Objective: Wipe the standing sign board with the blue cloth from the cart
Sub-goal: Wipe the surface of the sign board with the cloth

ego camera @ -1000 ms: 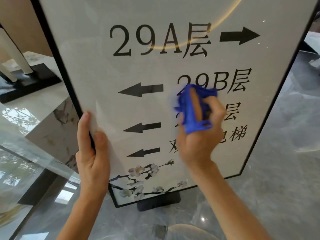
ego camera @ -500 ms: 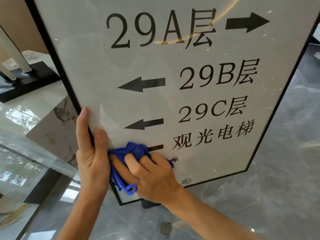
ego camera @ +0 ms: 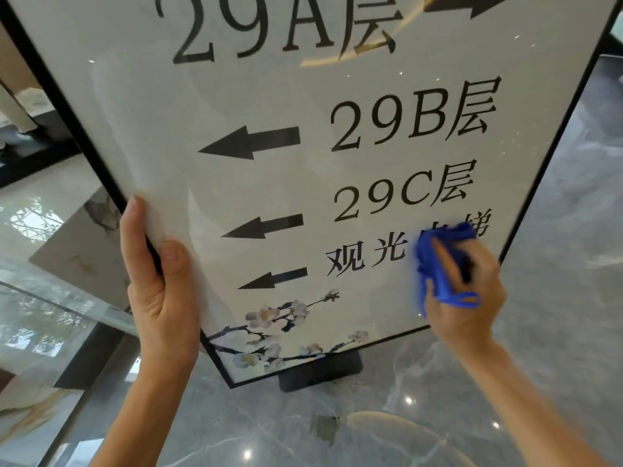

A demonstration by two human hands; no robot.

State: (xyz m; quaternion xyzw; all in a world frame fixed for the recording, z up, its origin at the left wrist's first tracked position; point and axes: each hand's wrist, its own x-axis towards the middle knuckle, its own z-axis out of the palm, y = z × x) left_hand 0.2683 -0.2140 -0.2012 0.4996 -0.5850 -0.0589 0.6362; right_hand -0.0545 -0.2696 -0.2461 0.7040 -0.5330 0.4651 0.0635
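Where the grey marble floor (ego camera: 556,298) spreads glossy under everything, the sign board (ego camera: 236,96) fills most of the view, a white panel in a thin black frame, tilted so its lower corner points down toward the person. It carries black lettering, 29A at the top, then 29B and 29C, with arrows pointing left beside them and a spray of pale blossoms along its bottom edge. A dark base (ego camera: 320,375) shows just behind that bottom edge, resting on the floor. The left hand (ego camera: 158,291) grips the board's left edge, thumb pressed on the white face and fingers wrapped behind the frame; the arrows lie to the right of it. The right hand (ego camera: 468,298) is closed around the blue cloth (ego camera: 441,264), which is bunched up and pressed flat against the lower right part of the board, covering part of the bottom line of characters. The cloth sits above and to the left of that hand's knuckles, blurred at its edges, with a small loop hanging by the fingers.
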